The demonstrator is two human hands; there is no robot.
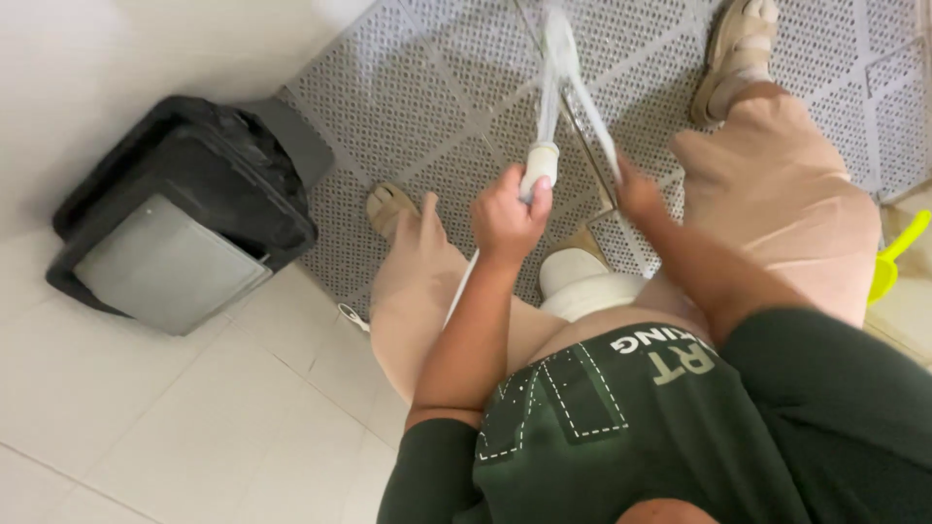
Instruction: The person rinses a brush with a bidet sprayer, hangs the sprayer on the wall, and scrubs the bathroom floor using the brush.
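My left hand (507, 221) is closed around a white cylindrical handle (540, 163). A thin white shaft runs from it down past my left knee. Above the handle a blurred, translucent white strand (557, 58) stretches up over the floor mat. My right hand (636, 192) sits just to the right and pinches a thin white rod (597, 121) that angles up toward the same strand. Both hands hover between my knees, above a rounded white object (573, 275). What that object is, I cannot tell.
A black lidded bin (184, 213) stands at the left by the white wall. A grey perforated mat (437, 87) covers the floor under my sandalled feet (740, 44), with white tiles (194, 427) nearer. A yellow-green plastic scoop (898, 254) lies at the right edge.
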